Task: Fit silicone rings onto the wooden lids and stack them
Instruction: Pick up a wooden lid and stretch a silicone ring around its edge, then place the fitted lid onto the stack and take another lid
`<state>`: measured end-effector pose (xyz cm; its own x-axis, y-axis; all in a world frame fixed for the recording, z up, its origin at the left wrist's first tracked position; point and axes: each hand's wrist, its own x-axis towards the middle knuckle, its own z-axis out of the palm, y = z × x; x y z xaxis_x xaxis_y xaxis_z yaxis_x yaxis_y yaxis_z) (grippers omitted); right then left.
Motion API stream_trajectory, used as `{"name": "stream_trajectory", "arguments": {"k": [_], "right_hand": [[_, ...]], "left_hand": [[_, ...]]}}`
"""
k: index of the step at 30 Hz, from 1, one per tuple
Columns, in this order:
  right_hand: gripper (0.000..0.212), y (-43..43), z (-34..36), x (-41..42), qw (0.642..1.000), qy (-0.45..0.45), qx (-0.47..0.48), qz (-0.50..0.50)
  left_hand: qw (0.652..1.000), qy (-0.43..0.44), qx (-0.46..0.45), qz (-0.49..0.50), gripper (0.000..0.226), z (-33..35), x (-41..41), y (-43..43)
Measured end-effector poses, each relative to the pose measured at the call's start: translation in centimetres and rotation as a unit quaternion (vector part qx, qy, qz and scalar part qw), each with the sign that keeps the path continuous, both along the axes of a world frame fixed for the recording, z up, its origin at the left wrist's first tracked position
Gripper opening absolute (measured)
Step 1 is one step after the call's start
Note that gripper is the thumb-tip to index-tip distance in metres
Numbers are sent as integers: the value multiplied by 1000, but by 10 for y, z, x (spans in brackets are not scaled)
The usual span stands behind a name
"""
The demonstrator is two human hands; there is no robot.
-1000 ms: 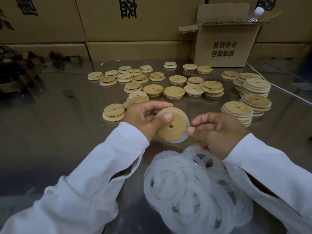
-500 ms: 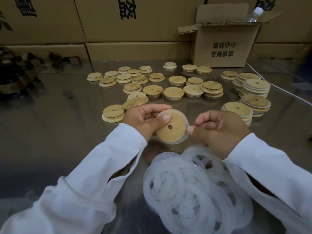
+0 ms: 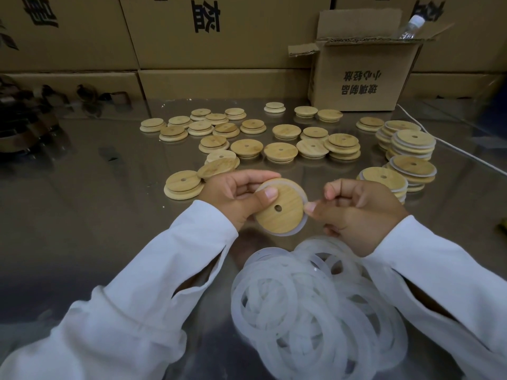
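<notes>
At the near edge of the glossy table (image 3: pixel 82 220), a loose pile of translucent white silicone rings (image 3: pixel 315 305) lies tangled between two white sleeves (image 3: pixel 142 297). Just above the pile, off the tabletop, the left hand (image 3: pixel 233 197) grips a round wooden lid (image 3: pixel 284 212) that has a small hole in its face. The thumb presses across the lid's top and the fingers curl behind it. A silicone ring (image 3: pixel 297 230) shows as a pale band round the lid's lower and right rim. The right hand (image 3: pixel 359 215) pinches that ring at the lid's right edge between thumb and forefinger, its other fingers curled in. Just left of the left hand, a stepped wooden lid (image 3: pixel 183 185) lies flat, with another lid (image 3: pixel 216 167) tilted beside it. Toward the right edge stand low stacks of ringed lids (image 3: pixel 413 165), each with a white band round its rim. Bare lids (image 3: pixel 279 150) are scattered, singly and in twos and threes, across the middle toward the far edge. A white cable (image 3: pixel 455 148) runs slantwise by the right edge. At the far right corner sits an open cardboard box (image 3: pixel 362 78) with a clear plastic bottle (image 3: pixel 411 26) poking out of it. Printed cardboard cartons (image 3: pixel 205 50) line the far edge.
</notes>
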<state>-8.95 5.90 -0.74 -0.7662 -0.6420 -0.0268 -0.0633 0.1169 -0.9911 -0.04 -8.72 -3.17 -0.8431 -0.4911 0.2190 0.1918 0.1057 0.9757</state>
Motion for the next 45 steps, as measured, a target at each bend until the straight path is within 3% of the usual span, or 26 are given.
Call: {"name": "stream_trajectory", "arguments": {"k": [3,8,12,15,18,23,26,32,35,38,41,45], "right_hand": [[32,0,-1,-1,1000,7,-2,-4],[25,0,-1,-2,1000,19,-25,-3],[22,-1,-4,-8,998,42,-28,-46],[14,-2,-10,-8,999,41,-10,4],[10,-4,-14,-8,997,34,-11,61],[46,-6,-14,-6,993,-18,-75,90],[47,-6,-14,-5,993,-19,-79,91],[17,-8,-14,-7,998,-32,-46,39],[6,-7,-15,-6,997,45,-43,48],[7,-6,-15,-8,992,111,-45,49],[3,-5,-11,-22,990,126,-64,-29],[4,3,-5,-55,968,93,-90,-215]], "left_hand": [[1000,-3,8,-5,21,0,0,-1],[990,-11,137,-43,18,-1,-2,-1],[980,-11,197,-16,24,-3,-5,-1],[976,-12,216,1,18,-3,-7,-1],[971,1,239,-7,25,-2,-6,2],[960,20,277,-35,35,3,-2,5],[961,16,273,-34,35,3,-2,5],[970,15,242,13,20,2,-6,2],[978,7,206,17,15,0,-6,5],[983,12,182,6,19,1,-6,9],[985,20,166,41,24,3,-5,5],[985,25,113,131,20,5,-3,-5]]}}
